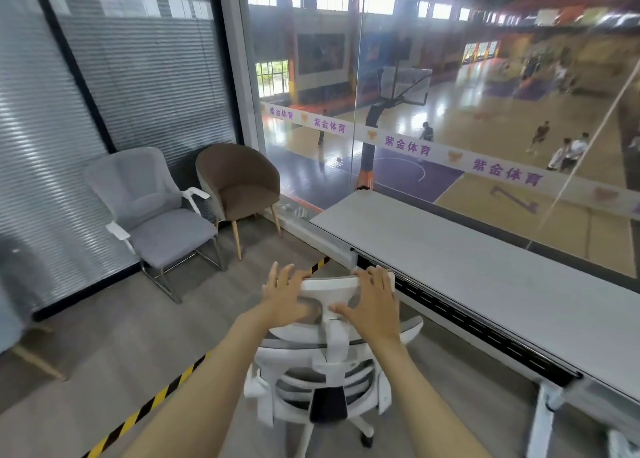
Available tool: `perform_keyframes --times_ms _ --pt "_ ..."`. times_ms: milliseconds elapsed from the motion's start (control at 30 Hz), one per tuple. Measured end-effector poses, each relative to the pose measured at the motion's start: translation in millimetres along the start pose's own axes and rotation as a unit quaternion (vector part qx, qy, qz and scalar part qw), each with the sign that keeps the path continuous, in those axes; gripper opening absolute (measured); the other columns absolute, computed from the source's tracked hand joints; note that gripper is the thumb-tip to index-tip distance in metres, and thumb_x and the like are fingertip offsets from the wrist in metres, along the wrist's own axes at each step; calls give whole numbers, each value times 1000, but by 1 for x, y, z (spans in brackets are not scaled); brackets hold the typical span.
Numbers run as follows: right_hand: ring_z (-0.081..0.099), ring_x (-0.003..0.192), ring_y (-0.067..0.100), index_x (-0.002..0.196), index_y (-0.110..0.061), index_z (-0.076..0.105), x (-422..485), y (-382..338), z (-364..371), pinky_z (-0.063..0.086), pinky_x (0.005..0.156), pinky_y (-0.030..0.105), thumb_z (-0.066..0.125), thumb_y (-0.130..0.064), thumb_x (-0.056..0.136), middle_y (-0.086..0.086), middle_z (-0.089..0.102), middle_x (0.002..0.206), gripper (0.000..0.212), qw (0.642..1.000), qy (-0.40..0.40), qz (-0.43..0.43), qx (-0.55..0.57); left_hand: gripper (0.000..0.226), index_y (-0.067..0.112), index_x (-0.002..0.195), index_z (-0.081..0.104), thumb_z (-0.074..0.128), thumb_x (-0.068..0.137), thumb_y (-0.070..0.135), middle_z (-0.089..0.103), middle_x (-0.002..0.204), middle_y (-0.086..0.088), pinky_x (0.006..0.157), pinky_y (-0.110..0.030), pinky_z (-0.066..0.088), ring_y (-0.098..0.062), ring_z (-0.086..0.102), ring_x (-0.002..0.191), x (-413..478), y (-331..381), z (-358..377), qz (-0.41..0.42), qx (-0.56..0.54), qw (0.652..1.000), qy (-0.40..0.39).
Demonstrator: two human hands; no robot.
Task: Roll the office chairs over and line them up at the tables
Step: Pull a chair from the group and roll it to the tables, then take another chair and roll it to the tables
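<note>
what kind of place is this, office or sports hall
Probably an office or viewing room above an indoor sports hall. Through the tall glass wall lies a wooden basketball court with a black hoop stand; inside stand a long grey table and a white mesh wheeled office chair.

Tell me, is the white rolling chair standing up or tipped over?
Standing up. The white chair has its headrest on top and its wheeled base down on the floor.
</note>
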State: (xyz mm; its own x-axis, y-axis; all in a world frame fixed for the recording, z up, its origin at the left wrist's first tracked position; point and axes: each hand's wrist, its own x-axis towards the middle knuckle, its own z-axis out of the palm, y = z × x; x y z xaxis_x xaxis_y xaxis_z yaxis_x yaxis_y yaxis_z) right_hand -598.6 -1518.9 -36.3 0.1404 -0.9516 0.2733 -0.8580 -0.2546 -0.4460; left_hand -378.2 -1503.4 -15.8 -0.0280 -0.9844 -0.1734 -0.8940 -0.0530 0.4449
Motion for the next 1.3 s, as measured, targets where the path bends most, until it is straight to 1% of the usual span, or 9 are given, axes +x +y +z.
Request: perform_keyframes --times_ms 167,267,333,500,633,833,967,1133,1300 --pt "18 153 21 144 -27 41 33 -4 -3 39 111 57 74 -57 81 -5 34 154 77 997 -60 46 -25 68 47 130 55 55 68 75 32 160 3 124 -60 0 -19 -3 156 38 -6 -6 39 -156 986 43" --pt "28 148 25 144 -25 46 49 -24 -10 40 109 57 63 -37 91 0 40 152 57 997 -59 57 -11 23 39 109 71 71 87 41 55 142 0 121 -50 29 -16 39 143 43 0 -12 10 -401 905 144" --pt "42 136 26 138 -24 52 52 -39 -11 47 102 50 61 -37 94 2 50 142 46 999 -34 5 -12 18 34 107 70 68 94 21 64 128 -2 110 -39 44 -20 56 125 39 1 -16 -4 -440 876 199" --pt "57 110 26 119 -19 63 34 -62 1 50 90 43 59 -28 95 2 62 119 26 996 -15 -86 -3 22 27 114 70 67 94 20 64 122 10 99 -23 46 -3 57 116 18 -25 -12 16 -307 931 197" --pt "59 100 25 106 -19 63 18 -78 21 46 77 38 57 -28 94 0 63 110 16 995 -32 -92 0 17 16 108 72 66 93 10 66 109 6 85 -6 41 -7 60 101 -16 -43 -16 29 -203 957 206" --pt "63 94 27 107 -18 68 -4 -127 53 46 74 38 54 -28 98 1 66 103 20 985 -83 -152 13 35 17 100 71 49 80 34 72 100 -2 84 -40 53 -23 66 93 -89 -94 -24 -53 -106 976 184" --pt "63 76 27 90 -16 64 -34 -178 79 47 60 38 57 -25 94 -1 63 85 12 972 -94 -213 17 23 25 101 67 49 86 28 66 96 11 80 -42 56 -17 64 90 -152 -148 -24 -126 -68 972 186" --pt "64 79 25 97 -16 65 -96 -256 104 53 66 40 55 -25 95 -1 65 91 14 954 -141 -266 4 18 19 106 66 52 95 20 64 96 7 69 -31 44 -17 59 89 -252 -207 -24 -198 -40 955 217" --pt "67 81 25 94 -16 67 -188 -348 128 51 64 37 54 -27 93 -2 68 91 17 926 -174 -334 10 23 24 104 67 48 93 24 69 98 7 74 -33 50 -18 62 90 -389 -267 -27 -299 -50 924 234"
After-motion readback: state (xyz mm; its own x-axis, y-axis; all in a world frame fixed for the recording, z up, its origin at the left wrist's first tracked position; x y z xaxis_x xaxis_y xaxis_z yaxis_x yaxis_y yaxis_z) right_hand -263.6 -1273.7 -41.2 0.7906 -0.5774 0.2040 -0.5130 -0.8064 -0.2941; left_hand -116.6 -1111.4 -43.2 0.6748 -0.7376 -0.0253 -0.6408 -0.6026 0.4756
